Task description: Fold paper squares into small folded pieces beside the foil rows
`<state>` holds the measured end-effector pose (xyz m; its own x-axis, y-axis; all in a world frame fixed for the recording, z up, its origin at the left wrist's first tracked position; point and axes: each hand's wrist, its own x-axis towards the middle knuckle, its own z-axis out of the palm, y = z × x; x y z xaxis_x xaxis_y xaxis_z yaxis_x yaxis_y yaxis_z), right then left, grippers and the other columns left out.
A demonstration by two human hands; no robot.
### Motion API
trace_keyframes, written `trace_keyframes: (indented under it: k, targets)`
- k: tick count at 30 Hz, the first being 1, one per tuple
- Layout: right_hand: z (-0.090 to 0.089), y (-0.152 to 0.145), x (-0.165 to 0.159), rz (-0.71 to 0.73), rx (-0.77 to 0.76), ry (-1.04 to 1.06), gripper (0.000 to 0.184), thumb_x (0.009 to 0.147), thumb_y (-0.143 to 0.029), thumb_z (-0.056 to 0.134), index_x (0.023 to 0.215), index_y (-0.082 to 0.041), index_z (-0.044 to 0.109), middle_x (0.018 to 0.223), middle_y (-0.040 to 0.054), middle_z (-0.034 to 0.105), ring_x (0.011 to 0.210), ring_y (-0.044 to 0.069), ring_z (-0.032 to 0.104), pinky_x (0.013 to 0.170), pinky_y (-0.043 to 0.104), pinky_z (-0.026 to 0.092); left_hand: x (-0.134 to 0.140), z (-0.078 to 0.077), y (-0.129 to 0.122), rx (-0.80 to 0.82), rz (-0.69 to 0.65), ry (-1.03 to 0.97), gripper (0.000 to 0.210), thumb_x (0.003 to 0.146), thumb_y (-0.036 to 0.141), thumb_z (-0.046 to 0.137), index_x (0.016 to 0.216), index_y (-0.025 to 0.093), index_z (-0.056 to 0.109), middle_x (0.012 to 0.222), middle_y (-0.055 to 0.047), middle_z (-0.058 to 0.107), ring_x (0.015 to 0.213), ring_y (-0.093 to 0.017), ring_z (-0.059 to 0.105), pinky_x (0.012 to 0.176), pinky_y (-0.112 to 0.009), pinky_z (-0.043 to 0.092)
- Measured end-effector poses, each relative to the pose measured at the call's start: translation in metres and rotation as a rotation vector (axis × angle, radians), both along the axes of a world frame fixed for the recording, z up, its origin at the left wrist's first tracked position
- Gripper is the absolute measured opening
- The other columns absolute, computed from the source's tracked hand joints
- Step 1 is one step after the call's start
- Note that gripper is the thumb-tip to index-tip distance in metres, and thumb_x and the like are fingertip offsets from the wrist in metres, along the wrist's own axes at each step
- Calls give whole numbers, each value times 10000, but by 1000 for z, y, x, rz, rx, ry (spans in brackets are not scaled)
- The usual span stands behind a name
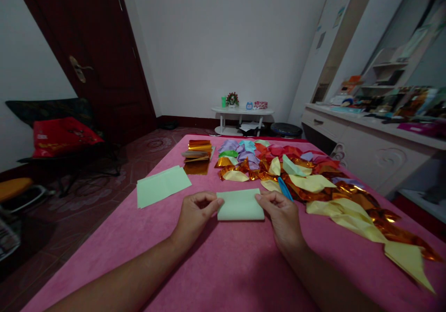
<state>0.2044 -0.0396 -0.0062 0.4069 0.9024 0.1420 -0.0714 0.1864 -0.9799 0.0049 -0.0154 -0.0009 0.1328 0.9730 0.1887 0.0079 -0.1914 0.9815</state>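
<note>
A pale green sheet of paper point(241, 206), bent over on itself with a rounded fold along its near edge, is held between my two hands above the pink cloth. My left hand point(199, 211) pinches its left edge between thumb and fingers. At its right edge, my right hand point(281, 213) grips it the same way. Something blue and slim point(285, 189) shows just behind my right hand; its kind is not clear. To the left lies a small stack of pale green sheets point(163, 185). Beyond it sits a pile of shiny gold foil sheets point(197, 158).
Folded paper pieces point(313, 182) in yellow, gold, purple and red spread over the right side of the pink-covered table point(223, 265). A white side table point(244, 111) stands by the wall, a dresser point(369, 135) at right, and a chair with a red bag point(64, 135) at left.
</note>
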Motion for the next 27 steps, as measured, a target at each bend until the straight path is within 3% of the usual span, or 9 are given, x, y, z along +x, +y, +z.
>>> trace_keyframes:
  k: [19,27]
  targets:
    - [0,1,1,-22,25,-67,246,634,-349,757,531,-174,618,699,26,646,694,173,574,637,272,431,0,-2,2,-25,-18,-26,279,685,307,718,512,129,591,536,9,554,530,-89,469,525,-201,344]
    - [0,1,0,-24,1,-62,241,634,-334,760,537,-169,614,679,15,632,661,155,552,619,264,415,0,-5,4,-54,1,-34,291,679,307,724,501,126,583,521,14,551,523,-84,467,523,-195,340]
